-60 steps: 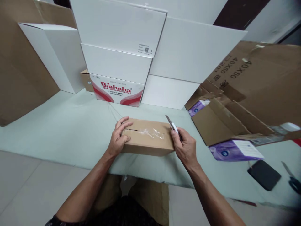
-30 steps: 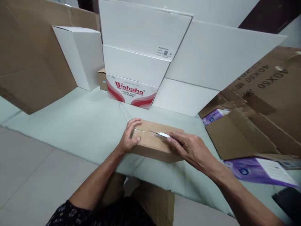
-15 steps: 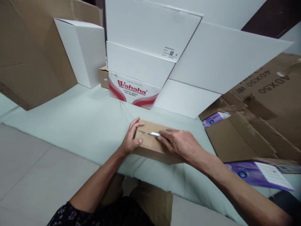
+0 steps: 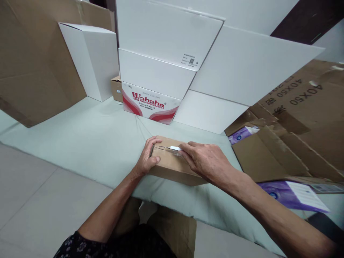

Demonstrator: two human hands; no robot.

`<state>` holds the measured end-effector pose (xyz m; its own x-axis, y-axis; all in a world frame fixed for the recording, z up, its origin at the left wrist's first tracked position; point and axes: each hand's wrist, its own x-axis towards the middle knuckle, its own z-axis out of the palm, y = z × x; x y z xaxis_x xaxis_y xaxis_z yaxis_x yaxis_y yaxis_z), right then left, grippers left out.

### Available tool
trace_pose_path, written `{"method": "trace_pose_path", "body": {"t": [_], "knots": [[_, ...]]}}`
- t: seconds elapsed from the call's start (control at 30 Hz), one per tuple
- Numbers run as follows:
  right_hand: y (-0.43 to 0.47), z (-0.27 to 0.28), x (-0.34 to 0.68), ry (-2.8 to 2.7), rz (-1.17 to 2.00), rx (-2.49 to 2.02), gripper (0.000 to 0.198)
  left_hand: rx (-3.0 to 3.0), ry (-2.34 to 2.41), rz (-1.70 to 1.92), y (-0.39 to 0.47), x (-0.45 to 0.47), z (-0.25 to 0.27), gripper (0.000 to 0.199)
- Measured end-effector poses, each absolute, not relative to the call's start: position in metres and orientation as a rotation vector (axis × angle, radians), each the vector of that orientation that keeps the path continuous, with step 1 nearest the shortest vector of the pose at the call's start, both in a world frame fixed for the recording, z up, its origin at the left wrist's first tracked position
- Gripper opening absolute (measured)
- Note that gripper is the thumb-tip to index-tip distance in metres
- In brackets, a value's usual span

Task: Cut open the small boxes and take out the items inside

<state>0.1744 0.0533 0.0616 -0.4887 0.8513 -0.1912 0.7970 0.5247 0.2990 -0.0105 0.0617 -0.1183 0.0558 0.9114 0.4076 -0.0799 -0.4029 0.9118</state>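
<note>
A small brown cardboard box (image 4: 172,163) lies on the pale green cloth-covered table (image 4: 107,143). My left hand (image 4: 146,157) grips its left end, fingers at the far corner and thumb on the top. In my right hand (image 4: 205,157) is a utility knife (image 4: 175,148) with a white body, its thin blade pointing left just over the box top. A strip of clear tape (image 4: 172,152) with a ragged edge runs along the top seam beneath the blade. My right palm hides the box's right end and most of the knife's handle.
A white Wahaha carton (image 4: 150,104) stands behind the box among stacked white cartons (image 4: 172,32). At the left are a tall white box (image 4: 94,61) and a large brown carton (image 4: 34,71). Flattened cardboard (image 4: 263,154) and a purple package (image 4: 290,195) lie at the right.
My right hand and the knife have shifted slightly up and left, and the blade now sits higher over the seam. My left hand still grips the box end. The whole view has shifted slightly.
</note>
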Motion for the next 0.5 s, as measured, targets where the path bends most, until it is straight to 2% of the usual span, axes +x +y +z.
{"method": "trace_pose_path", "body": {"t": [0.13,0.27,0.37,0.5], "knots": [[0.055,0.049,0.174,2.462,0.247,1.347,0.037,1.490,0.883,1.482,0.061,-0.011,-0.119,0.066],[0.053,0.041,0.176,2.487,0.322,1.266,0.028,1.500,0.905,1.470,0.061,-0.012,-0.117,0.065],[0.051,0.048,0.174,2.463,0.310,1.200,0.022,1.493,0.898,1.483,0.061,-0.013,-0.117,0.063],[0.055,0.061,0.168,2.402,0.268,1.199,0.024,1.493,0.927,1.482,0.061,-0.013,-0.116,0.062]]}}
